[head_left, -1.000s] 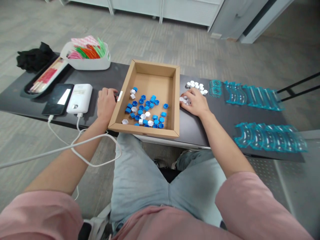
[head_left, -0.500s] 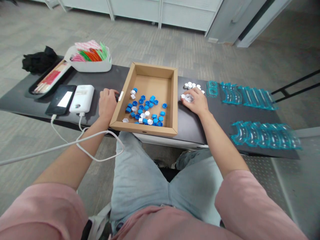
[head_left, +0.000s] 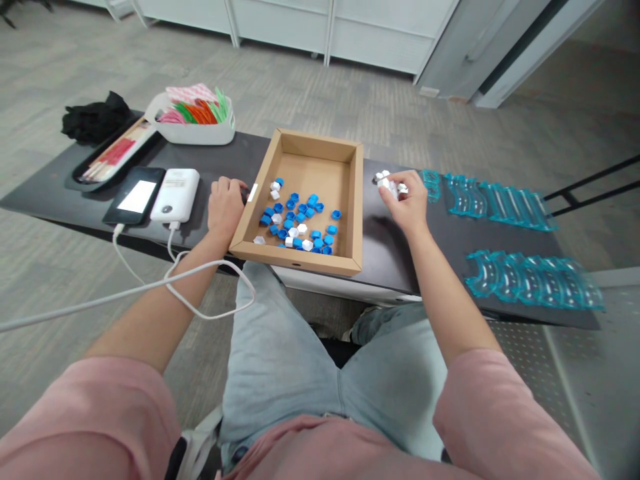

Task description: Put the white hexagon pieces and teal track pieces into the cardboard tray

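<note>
The right hand (head_left: 410, 200) is slightly above the table (head_left: 387, 250), with thumb and fingers closed on small white pieces (head_left: 391, 188); how many, I cannot tell. The left hand (head_left: 226, 207) is at the left wall of the cardboard box (head_left: 357, 220), palm down and fingers bent; whether it grips something, I cannot tell. Between the hands, this open box contains many blue pieces (head_left: 303, 208) and fewer white cups (head_left: 302, 229), six-sided and hollow, mostly in its near half. Left of the left hand lie a smooth white power bank (head_left: 176, 195) and a flat black phone (head_left: 135, 197). Farther beyond them, a white basket (head_left: 200, 135) holds thin coloured strips (head_left: 193, 112), and a long dark tray (head_left: 83, 185) holds sticks (head_left: 114, 158). Right of the right hand, transparent teal curved plastic parts (head_left: 535, 280) form rows.
</note>
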{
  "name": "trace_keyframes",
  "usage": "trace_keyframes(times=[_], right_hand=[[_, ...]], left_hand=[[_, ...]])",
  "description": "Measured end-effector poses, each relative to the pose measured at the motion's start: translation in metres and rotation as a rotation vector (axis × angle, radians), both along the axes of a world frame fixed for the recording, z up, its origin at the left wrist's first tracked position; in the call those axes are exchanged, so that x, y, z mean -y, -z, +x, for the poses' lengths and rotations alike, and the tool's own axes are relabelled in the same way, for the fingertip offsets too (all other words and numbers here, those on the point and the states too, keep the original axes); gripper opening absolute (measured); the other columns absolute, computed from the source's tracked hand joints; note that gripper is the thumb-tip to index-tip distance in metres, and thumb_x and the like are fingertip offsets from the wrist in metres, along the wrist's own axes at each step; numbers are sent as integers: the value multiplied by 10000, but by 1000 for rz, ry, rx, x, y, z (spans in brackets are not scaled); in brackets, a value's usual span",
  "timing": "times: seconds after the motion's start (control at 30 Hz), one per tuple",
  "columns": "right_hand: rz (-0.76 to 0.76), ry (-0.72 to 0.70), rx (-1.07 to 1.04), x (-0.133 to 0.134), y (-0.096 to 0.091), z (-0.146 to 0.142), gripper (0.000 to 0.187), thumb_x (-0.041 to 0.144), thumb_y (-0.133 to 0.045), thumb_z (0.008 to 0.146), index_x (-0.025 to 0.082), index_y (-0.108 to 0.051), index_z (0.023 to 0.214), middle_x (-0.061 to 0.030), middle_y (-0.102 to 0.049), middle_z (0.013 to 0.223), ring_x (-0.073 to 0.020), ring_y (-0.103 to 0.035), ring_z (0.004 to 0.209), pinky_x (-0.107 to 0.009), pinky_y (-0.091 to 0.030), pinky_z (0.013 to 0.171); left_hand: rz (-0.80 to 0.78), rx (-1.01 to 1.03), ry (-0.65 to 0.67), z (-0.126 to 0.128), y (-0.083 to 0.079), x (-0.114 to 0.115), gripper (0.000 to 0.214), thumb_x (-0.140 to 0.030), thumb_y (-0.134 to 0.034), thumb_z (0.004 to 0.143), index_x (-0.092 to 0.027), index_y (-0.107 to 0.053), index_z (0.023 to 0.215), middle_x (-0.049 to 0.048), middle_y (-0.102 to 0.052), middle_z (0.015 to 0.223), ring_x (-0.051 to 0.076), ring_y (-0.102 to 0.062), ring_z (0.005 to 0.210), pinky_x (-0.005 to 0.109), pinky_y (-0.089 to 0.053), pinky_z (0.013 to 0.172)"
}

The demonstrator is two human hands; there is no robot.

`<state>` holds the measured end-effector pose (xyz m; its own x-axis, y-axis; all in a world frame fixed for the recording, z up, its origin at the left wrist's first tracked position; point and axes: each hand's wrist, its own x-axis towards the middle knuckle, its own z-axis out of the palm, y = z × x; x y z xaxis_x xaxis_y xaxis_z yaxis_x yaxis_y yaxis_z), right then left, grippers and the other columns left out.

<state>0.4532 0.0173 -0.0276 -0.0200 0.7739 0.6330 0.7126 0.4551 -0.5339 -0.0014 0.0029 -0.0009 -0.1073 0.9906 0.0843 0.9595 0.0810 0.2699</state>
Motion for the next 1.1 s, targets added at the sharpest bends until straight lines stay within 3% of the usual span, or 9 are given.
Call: trace_keyframes(times=[0.17, 0.27, 0.37, 0.47, 0.57, 0.7, 0.87, 1.0, 1.1], right_hand=[[-53, -89, 107, 4, -34, -56, 559, 786, -615, 1175, 297, -844, 1319, -167, -785, 1325, -412, -744, 1250, -607, -667, 1029], [-121, -233, 247, 3, -49, -102, 603, 830, -616, 1175, 342, -829, 1457, -163, -766, 1406, -442, -708, 1344, -647, -631, 1100], [-184, -395, 369, 0, -54, -133, 621, 851, -637, 1167, 356, -835, 1485, -140, -773, 1398, -418, -708, 1353, -586, -614, 1135], [-209, -425, 400, 1, -54, -140, 644, 834, -553, 1210, 326, -851, 1470, -134, -794, 1355, -380, -729, 1308, -511, -616, 1108], [-185, -348, 318, 1, -51, -125, 679, 824, -452, 1242, 306, -864, 1397, -128, -810, 1303, -346, -745, 1217, -474, -621, 1049], [-136, -189, 224, -5, -44, -79, 699, 824, -401, 1244, 297, -860, 1266, -118, -805, 1207, -321, -744, 1092, -468, -622, 982], [-121, 122, 193, -20, -20, 0, 596, 727, -457, 1222, 284, -855, 1224, -165, -816, 1202, -400, -756, 1176, -597, -591, 1101], [-172, 344, 190, -23, 4, 43, 599, 741, -532, 1168, 284, -831, 1414, -226, -803, 1457, -494, -698, 1431, -726, -522, 1193], [-290, 406, 258, -25, 12, 48, 667, 733, -612, 1136, 300, -748, 1624, -254, -727, 1657, -522, -630, 1562, -755, -489, 1234]], left_hand=[[20, 18, -6, 0, 0, 1, 416, -226, -512, 1112, -179, -763, 1440, 271, -700, 1573, 452, -601, 1526, 579, -571, 1255], [25, 12, -13, 1, 0, 1, 421, -228, -509, 1106, -199, -761, 1442, 260, -703, 1561, 449, -608, 1519, 563, -565, 1253], [32, -6, -19, 2, 0, 2, 433, -218, -497, 1098, -205, -763, 1440, 258, -708, 1557, 447, -611, 1511, 557, -561, 1253], [29, -17, -14, 1, 0, 1, 435, -215, -500, 1095, -199, -767, 1438, 259, -710, 1563, 444, -613, 1516, 547, -556, 1261], [26, -17, -8, 1, 1, 1, 437, -212, -499, 1099, -200, -765, 1444, 254, -707, 1566, 436, -614, 1523, 532, -556, 1261], [24, -18, -11, 1, 0, 2, 441, -202, -493, 1101, -193, -763, 1450, 265, -698, 1568, 440, -610, 1522, 535, -556, 1255], [19, -26, -13, 2, -2, 2, 426, -221, -500, 1094, -201, -761, 1429, 269, -692, 1552, 445, -605, 1517, 535, -561, 1252], [10, -30, -11, 0, -2, 2, 416, -224, -485, 1104, -207, -751, 1423, 266, -689, 1548, 440, -600, 1516, 534, -570, 1251], [-11, -29, -6, -3, -2, 2, 408, -227, -486, 1113, -197, -735, 1434, 262, -679, 1571, 439, -582, 1518, 544, -567, 1266]])
